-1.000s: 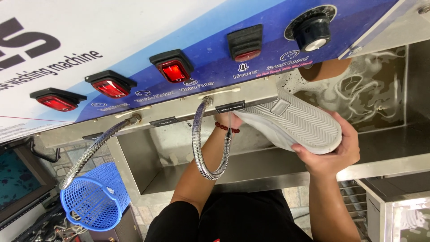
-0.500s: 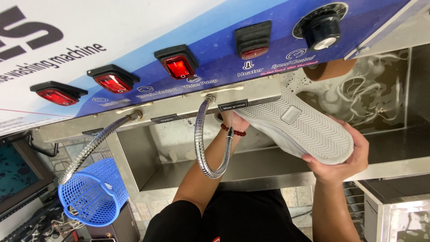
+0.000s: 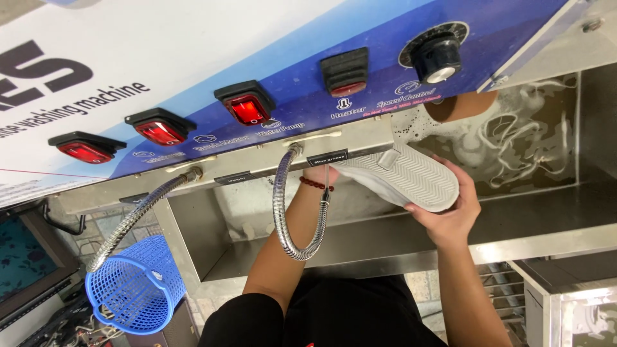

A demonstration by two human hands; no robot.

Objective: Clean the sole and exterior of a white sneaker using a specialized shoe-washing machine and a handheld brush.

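Head view, washing station. My right hand cups the heel of the white shoe, sole towards me; the shoe has shifted slightly lower and leftward beneath the panel, nearer the steel basin, so rinsing appears under way. My left hand, fingers hidden, holds its toe end; its exact grip I cannot tell. Above: a slanted blue control panel with three red rocker switches, a black knob; small black rectangular labels sit above each metal hose. A blue basket hangs lower left.

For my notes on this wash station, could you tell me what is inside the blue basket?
The blue basket hangs on a metal hose, tilted, opening toward the lower left. Through its mesh wall nothing distinct shows; its far inside is covered by its own wall.
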